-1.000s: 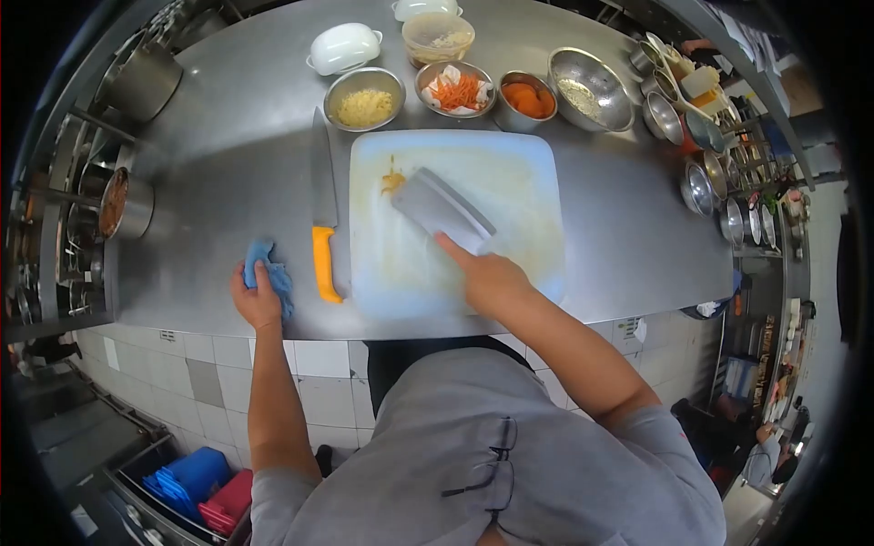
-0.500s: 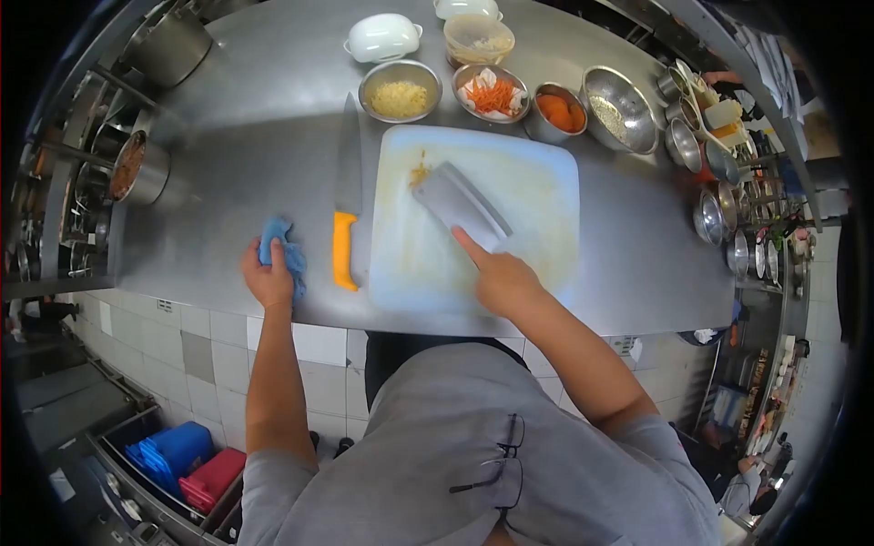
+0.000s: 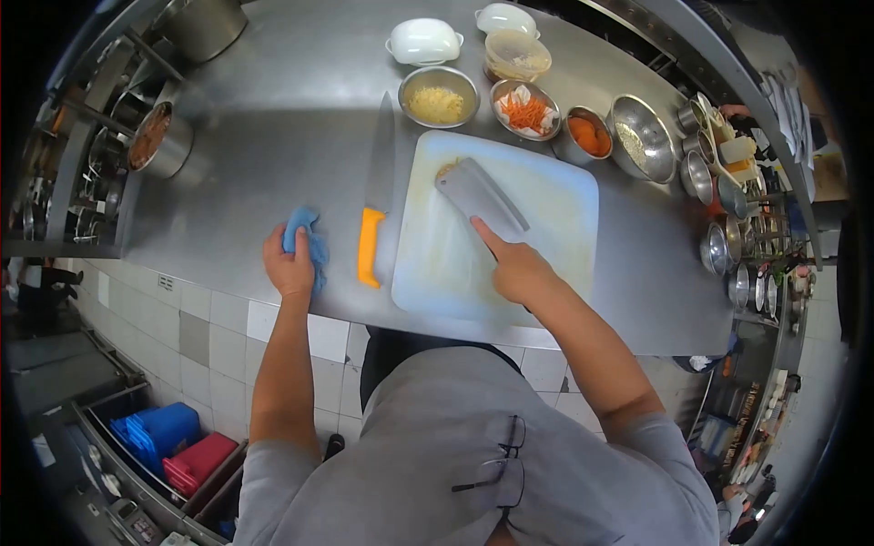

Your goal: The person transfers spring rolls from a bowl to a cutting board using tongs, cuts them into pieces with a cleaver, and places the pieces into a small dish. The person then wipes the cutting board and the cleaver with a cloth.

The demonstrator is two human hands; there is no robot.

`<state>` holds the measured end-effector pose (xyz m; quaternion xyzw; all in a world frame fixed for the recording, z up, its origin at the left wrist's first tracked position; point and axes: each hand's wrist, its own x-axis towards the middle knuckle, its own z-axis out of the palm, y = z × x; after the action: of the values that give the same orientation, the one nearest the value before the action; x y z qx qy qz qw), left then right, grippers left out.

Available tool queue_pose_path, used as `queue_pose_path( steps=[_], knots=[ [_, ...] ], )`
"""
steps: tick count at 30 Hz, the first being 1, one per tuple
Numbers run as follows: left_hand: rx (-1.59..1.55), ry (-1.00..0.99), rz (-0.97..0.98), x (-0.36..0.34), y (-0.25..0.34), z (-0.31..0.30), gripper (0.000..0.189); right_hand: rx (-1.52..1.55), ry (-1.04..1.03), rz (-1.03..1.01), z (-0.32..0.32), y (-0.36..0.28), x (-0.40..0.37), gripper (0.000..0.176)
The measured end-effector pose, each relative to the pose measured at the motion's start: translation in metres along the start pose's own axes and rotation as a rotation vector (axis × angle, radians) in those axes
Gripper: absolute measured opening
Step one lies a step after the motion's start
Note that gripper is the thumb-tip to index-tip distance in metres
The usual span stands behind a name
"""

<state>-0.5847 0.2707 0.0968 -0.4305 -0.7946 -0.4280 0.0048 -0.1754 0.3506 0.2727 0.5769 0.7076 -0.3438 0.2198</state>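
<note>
My right hand grips the handle of a cleaver, index finger stretched along its spine. The broad blade lies low on the white cutting board, its far corner against a small orange-yellow scrap pile at the board's far left. My left hand presses on a crumpled blue cloth on the steel counter, left of the board. A chef's knife with an orange handle lies between cloth and board, blade pointing away from me.
Behind the board stand steel bowls of yellow shreds, carrot strips, orange paste and a larger bowl. White lidded dishes sit further back. Small steel cups line the right. A pot sits at left.
The cleaver has slid toward the board's far left corner, pushing the scraps with it. My left hand stays on the cloth. The camera view has shifted, so everything sits further right.
</note>
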Motion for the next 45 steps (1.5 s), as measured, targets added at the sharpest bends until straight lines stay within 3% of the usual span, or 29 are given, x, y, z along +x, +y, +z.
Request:
queue_pose_path(
  steps=[2, 6, 9, 12, 16, 21, 26, 29, 33, 37, 43, 45],
  knots=[
    [-0.047, 0.046, 0.034, 0.009, 0.005, 0.004, 0.041, -0.019, 0.057, -0.049, -0.007, -0.001, 0.000, 0.100],
    [-0.041, 0.012, -0.010, 0.008, 0.002, 0.005, 0.040, -0.066, -0.070, -0.022, 0.022, 0.055, -0.063, 0.103],
    [-0.022, 0.014, -0.035, 0.007, 0.004, 0.002, 0.039, -0.139, -0.133, 0.035, 0.021, 0.062, -0.089, 0.102],
    [-0.013, -0.002, -0.012, 0.009, 0.005, 0.005, 0.038, -0.162, -0.029, -0.059, 0.017, 0.055, -0.038, 0.103],
    [-0.020, 0.033, -0.023, 0.006, 0.007, 0.002, 0.038, -0.031, -0.037, 0.024, -0.027, -0.005, 0.003, 0.103],
    [-0.010, 0.039, -0.050, 0.008, 0.010, 0.002, 0.037, -0.093, 0.000, -0.078, 0.007, 0.069, -0.030, 0.103],
    [-0.006, 0.003, -0.061, 0.007, 0.008, 0.005, 0.039, -0.240, -0.058, 0.008, 0.013, 0.125, -0.083, 0.105],
    [0.034, -0.001, -0.036, 0.007, 0.009, 0.007, 0.039, -0.058, -0.207, 0.113, -0.030, 0.080, -0.046, 0.103],
    [0.011, -0.007, -0.027, 0.005, 0.002, 0.009, 0.040, -0.069, 0.071, -0.145, -0.029, 0.057, 0.031, 0.103],
    [-0.051, 0.024, -0.009, 0.003, 0.007, 0.013, 0.042, -0.090, 0.075, -0.155, -0.026, 0.078, 0.020, 0.103],
    [0.020, 0.004, -0.039, 0.003, 0.002, 0.010, 0.046, -0.146, -0.124, -0.005, -0.017, 0.126, -0.040, 0.108],
    [-0.090, 0.005, -0.095, 0.005, 0.004, 0.015, 0.045, -0.153, -0.020, -0.148, -0.015, 0.123, -0.013, 0.106]
  ],
)
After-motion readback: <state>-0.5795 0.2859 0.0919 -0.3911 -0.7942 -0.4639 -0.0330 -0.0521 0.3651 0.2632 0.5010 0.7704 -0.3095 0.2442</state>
